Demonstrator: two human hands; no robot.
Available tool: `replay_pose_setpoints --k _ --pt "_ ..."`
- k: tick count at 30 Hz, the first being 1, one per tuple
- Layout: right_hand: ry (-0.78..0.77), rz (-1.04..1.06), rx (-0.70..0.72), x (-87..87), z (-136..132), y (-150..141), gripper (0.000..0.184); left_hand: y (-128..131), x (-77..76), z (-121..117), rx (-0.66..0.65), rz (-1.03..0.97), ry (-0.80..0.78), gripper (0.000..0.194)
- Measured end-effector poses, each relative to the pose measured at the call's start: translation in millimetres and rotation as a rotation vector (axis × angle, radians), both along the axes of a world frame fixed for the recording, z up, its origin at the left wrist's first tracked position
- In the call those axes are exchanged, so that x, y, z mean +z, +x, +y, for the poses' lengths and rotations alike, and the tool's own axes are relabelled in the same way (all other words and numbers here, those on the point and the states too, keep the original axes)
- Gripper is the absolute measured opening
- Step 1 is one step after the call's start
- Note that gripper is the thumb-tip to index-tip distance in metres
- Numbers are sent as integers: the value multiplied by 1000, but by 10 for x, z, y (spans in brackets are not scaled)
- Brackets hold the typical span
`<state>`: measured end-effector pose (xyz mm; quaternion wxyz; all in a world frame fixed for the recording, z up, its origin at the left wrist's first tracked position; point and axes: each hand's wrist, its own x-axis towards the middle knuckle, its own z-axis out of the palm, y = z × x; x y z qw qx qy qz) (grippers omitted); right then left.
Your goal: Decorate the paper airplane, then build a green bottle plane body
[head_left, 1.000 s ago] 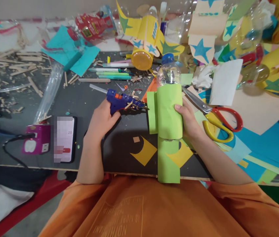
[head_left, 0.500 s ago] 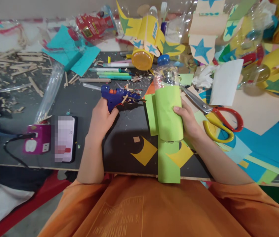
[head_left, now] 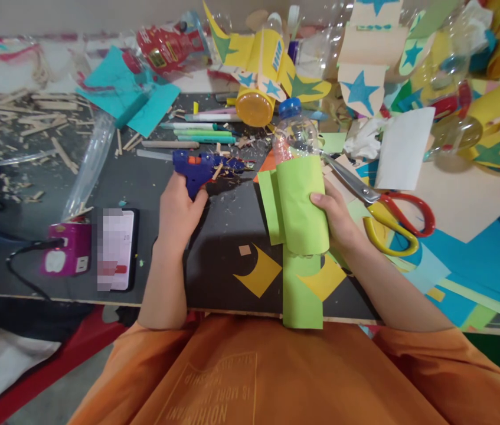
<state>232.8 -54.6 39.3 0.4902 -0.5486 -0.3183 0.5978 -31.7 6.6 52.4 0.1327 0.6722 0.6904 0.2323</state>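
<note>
My left hand (head_left: pixel 180 210) is closed round the grip of a blue glue gun (head_left: pixel 203 167), whose nozzle points right over the black tabletop (head_left: pixel 223 236). My right hand (head_left: pixel 337 219) grips a clear plastic bottle (head_left: pixel 296 171) with a blue cap, wrapped in green paper (head_left: pixel 300 203). A green flap sticks out on the bottle's left side. A loose green paper strip (head_left: pixel 301 292) lies below the bottle at the table's near edge, among yellow paper scraps (head_left: pixel 259 273).
Red-and-yellow scissors (head_left: pixel 382 206) lie right of the bottle. A phone (head_left: pixel 115 249) and a purple power adapter (head_left: pixel 66 257) sit at the left. Markers (head_left: pixel 196 133), wood sticks (head_left: pixel 32 118), teal paper (head_left: pixel 128 94) and finished paper-covered bottle planes (head_left: pixel 267 65) crowd the back and right.
My left hand has drawn the glue gun away from the bottle, to the left and slightly farther back. The bottle has tilted a little leftward in my right hand.
</note>
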Motion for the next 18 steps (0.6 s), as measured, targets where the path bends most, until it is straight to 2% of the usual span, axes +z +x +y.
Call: replay_pose_setpoints --k 3,5,6,8,10,13,15,18 --pt "0 9 8 13 2 2 51 -89 49 44 206 -55 56 35" --pt "-4 11 13 21 2 3 51 -182 45 78 336 -135 50 36" --pt "-5 6 18 25 2 3 51 -218 31 88 353 -205 12 33" --pt "-8 -5 23 32 1 5 52 -240 -7 90 307 -323 -79 31" --pt "-15 -6 17 35 0 6 53 -187 -39 68 257 -356 -127 29" --pt "-30 18 -9 26 -1 4 52 -67 -41 26 142 -583 -296 29" --pt "-23 42 -31 10 -2 2 51 -48 -24 21 151 -510 -216 34" --pt "3 56 -41 -14 -4 2 49 -138 -14 51 203 -256 -72 38"
